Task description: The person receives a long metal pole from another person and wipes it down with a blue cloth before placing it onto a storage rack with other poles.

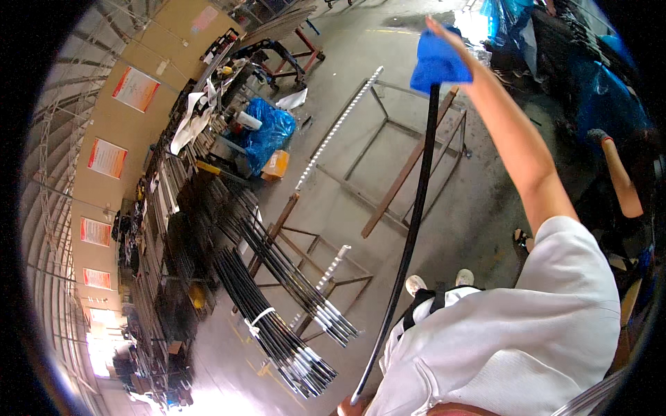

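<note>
A long black rod (415, 222) runs slantwise in front of me, with a pale lower end. My right arm is stretched far out, and my right hand (454, 45) is closed around a blue cloth (438, 64) wrapped on the rod's far end. Only part of my left hand (350, 408) shows at the bottom edge, by the rod's pale end; its fingers are mostly cut off. To the left lies a bundle of black rods (260, 308) tied with a white band (259, 319), beside further loose black rods (298, 274).
Low metal frames stand on the floor, one with a white notched strip (340, 128) and a brown bar (395, 187). At left are crowded racks, a blue plastic bag (270, 132) and an orange box (276, 165). Another person's forearm (622, 180) shows at right.
</note>
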